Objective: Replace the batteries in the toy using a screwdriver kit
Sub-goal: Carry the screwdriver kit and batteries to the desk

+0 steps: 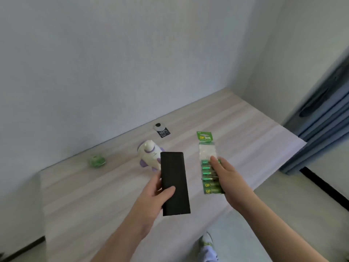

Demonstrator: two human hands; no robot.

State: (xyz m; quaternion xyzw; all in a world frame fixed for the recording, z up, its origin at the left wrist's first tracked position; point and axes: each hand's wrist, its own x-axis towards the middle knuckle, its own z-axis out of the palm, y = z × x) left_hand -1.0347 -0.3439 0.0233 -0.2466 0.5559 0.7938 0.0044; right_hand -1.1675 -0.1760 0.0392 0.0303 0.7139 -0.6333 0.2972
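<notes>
My left hand [154,193] grips a long black case [175,183], the screwdriver kit, and holds it above the table with the thumb across its front. Behind the case lies the toy [150,155], white with purple trim, partly hidden by the case's top. A green pack of batteries [208,163] lies to the right on the table [85,195]. My right hand [223,175] reaches over the pack's lower half with fingers straight, covering several batteries; whether it touches the pack I cannot tell.
A small green round object [97,161] sits at the left near the wall. A black card with a round piece [162,130] lies at the back. Blue curtains [324,120] hang beyond the table's right edge. A slippered foot [207,246] shows below.
</notes>
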